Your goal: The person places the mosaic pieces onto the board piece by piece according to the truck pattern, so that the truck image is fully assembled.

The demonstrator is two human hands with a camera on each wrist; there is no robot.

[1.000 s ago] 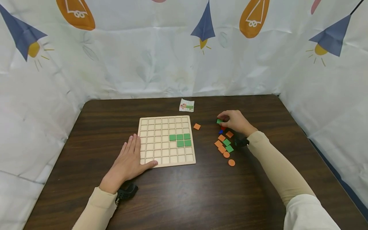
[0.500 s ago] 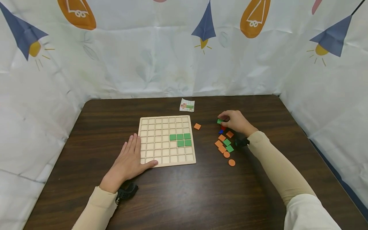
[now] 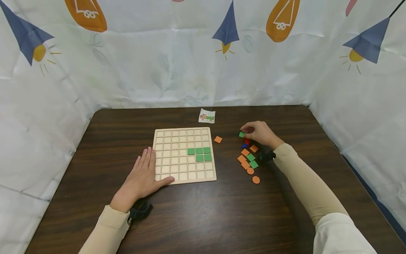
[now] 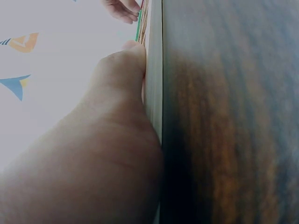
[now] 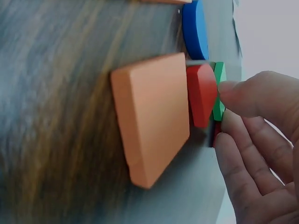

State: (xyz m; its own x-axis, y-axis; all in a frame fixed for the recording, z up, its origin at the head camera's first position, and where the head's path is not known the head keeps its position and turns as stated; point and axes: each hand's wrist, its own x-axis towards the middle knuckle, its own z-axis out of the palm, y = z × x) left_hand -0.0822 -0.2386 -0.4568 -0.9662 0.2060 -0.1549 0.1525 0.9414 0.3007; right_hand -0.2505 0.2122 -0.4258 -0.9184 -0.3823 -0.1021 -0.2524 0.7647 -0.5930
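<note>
In the head view, my left hand lies with straight fingers along the left edge of the pale wooden grid board, its thumb on the front rim. Several green square tiles fill cells on the board's right side. Off to the right of the board, my right hand pinches a green square tile between thumb and fingertips. The right wrist view shows the thumb tip on that tile, with a red piece and an orange square tile just nearer the camera. A blue piece lies beside them.
Loose orange tiles, green tiles and round orange pieces lie scattered below the right hand. One orange tile sits by the board's right edge. A small printed pattern card lies behind the board on the dark table.
</note>
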